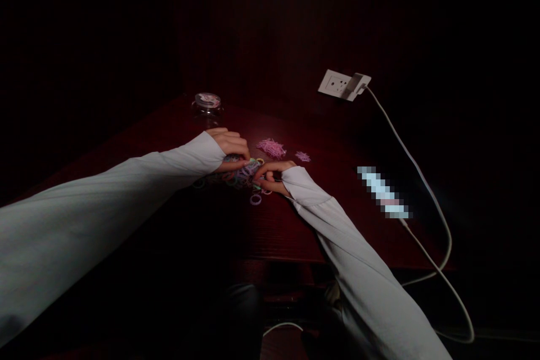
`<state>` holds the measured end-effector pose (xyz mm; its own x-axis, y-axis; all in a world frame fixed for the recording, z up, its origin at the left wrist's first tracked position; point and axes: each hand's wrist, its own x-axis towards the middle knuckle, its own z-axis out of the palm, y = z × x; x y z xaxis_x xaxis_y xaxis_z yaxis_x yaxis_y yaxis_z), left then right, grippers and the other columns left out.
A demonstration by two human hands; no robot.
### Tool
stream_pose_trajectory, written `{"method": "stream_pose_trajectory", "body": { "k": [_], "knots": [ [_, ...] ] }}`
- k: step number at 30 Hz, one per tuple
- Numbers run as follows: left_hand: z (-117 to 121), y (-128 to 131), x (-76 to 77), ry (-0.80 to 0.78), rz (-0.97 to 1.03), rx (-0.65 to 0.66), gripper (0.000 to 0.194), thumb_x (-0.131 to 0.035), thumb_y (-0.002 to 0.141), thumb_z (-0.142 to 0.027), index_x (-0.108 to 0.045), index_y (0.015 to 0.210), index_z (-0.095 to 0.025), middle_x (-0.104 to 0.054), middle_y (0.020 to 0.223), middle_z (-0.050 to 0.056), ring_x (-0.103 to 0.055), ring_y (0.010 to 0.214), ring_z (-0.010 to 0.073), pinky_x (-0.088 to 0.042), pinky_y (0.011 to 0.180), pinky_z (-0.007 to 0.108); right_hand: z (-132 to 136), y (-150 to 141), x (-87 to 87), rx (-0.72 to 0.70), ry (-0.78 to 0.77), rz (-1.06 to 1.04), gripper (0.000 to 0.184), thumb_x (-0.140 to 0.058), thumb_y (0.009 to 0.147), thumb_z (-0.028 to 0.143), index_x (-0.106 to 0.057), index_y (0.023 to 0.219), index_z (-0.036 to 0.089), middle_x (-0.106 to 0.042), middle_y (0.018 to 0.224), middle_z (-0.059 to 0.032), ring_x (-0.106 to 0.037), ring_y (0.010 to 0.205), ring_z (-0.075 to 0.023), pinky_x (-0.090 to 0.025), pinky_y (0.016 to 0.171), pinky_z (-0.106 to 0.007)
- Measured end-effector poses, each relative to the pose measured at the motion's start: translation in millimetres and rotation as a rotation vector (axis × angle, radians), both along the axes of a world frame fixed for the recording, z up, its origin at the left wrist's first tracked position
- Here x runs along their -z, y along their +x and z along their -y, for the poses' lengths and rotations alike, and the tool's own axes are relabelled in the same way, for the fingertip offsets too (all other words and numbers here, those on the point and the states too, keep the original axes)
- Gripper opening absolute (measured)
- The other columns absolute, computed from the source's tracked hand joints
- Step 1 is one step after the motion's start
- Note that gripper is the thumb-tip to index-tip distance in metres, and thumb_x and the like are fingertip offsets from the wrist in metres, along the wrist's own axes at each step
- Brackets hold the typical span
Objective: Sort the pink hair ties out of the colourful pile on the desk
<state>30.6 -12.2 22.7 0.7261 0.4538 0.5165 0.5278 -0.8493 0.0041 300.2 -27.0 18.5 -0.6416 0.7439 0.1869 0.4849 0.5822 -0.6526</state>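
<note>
A loose pile of small coloured hair ties (243,175) lies on the dark red table, in purple, green and other colours. My left hand (231,146) rests over the pile's far left side, thumb and fingers drawn together at its top; what they grip is too small to make out. From the right, my right hand (273,175) reaches into the pile's edge with finger and thumb closed at a hair tie. One purple hair tie (255,199) lies just in front. Behind the hands are a heap of thin pink bands (272,148) and a smaller lilac heap (302,156).
A clear lidded jar (208,107) stands at the back left of the table (278,236). At right lies a blurred-out, lit device (383,191) on a white cable (422,174), which loops from a charger in a wall socket (335,84). The surroundings are very dark.
</note>
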Motion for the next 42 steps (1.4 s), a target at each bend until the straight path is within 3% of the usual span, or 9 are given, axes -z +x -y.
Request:
{"method": "stream_pose_trajectory", "body": {
  "k": [6,12,15,21,27,31,42],
  "knots": [
    [5.8,3.4,-5.3,0.002,0.036,-0.007,0.029,-0.055,0.11,-0.038,-0.077,0.097,-0.025,-0.081,0.094,0.002,-0.068,0.089,0.0174,-0.037,0.08,0.032,2.2,-6.4,-5.3,0.065,-0.083,-0.188,0.033,-0.082,0.087,0.054,-0.08,0.09,0.022,-0.057,0.066,0.0056,-0.041,0.061,-0.0105,-0.032,0.063,-0.026],
    [11.3,6.4,-8.6,-0.074,0.046,-0.008,0.032,-0.054,0.11,-0.042,-0.078,0.1,-0.025,-0.082,0.099,0.002,-0.069,0.092,0.0182,-0.04,0.084,0.032,4.8,-13.3,-11.5,0.131,-0.26,-0.528,0.044,-0.09,0.079,0.063,-0.075,0.088,0.022,-0.073,0.08,-0.0005,-0.064,0.073,-0.0149,-0.053,0.074,-0.03],
    [14.8,10.3,-12.0,-0.147,0.125,0.046,0.033,-0.059,0.107,-0.05,-0.079,0.104,-0.023,-0.081,0.102,0.005,-0.07,0.093,0.0194,-0.045,0.087,0.031,2.3,-13.3,-11.7,0.139,-0.363,-0.635,0.048,-0.091,0.076,0.065,-0.073,0.089,0.023,-0.075,0.081,-0.0002,-0.066,0.072,-0.0138,-0.058,0.079,-0.031],
    [21.4,23.7,-10.5,-0.267,0.27,0.058,0.042,-0.072,0.098,-0.061,-0.082,0.106,-0.021,-0.079,0.095,0.007,-0.065,0.082,0.0185,-0.052,0.08,0.031,0.4,-11.6,-16.1,0.198,-0.336,-0.582,0.048,-0.089,0.078,0.067,-0.077,0.094,0.023,-0.074,0.085,-0.0002,-0.066,0.079,-0.0155,-0.054,0.075,-0.03],
    [17.6,25.0,-3.6,-0.319,0.345,0.095,0.034,-0.064,0.106,-0.048,-0.083,0.11,-0.02,-0.082,0.103,0.01,-0.069,0.087,0.0192,-0.057,0.081,0.031,0.5,-13.1,-11.9,0.143,-0.337,-0.554,0.044,-0.087,0.081,0.065,-0.08,0.097,0.024,-0.074,0.087,0.0003,-0.064,0.08,-0.0152,-0.052,0.079,-0.031],
    [19.1,26.5,-5.4,-0.337,0.332,0.132,0.031,-0.062,0.108,-0.04,-0.085,0.103,-0.019,-0.084,0.102,0.011,-0.071,0.088,0.0206,-0.058,0.087,0.034,-0.1,-14.7,-9.2,0.135,-0.32,-0.497,0.044,-0.086,0.082,0.066,-0.081,0.097,0.025,-0.073,0.083,-0.0001,-0.063,0.08,-0.0171,-0.051,0.079,-0.033],
    [23.0,24.6,-10.6,-0.362,0.296,0.073,0.037,-0.055,0.108,-0.042,-0.082,0.097,-0.018,-0.078,0.092,0.007,-0.067,0.084,0.0187,-0.054,0.085,0.03,-0.2,-14.5,-13.2,0.162,-0.31,-0.482,0.051,-0.085,0.08,0.073,-0.074,0.09,0.023,-0.067,0.076,0.0011,-0.058,0.068,-0.0142,-0.046,0.065,-0.029]
  ]
}}
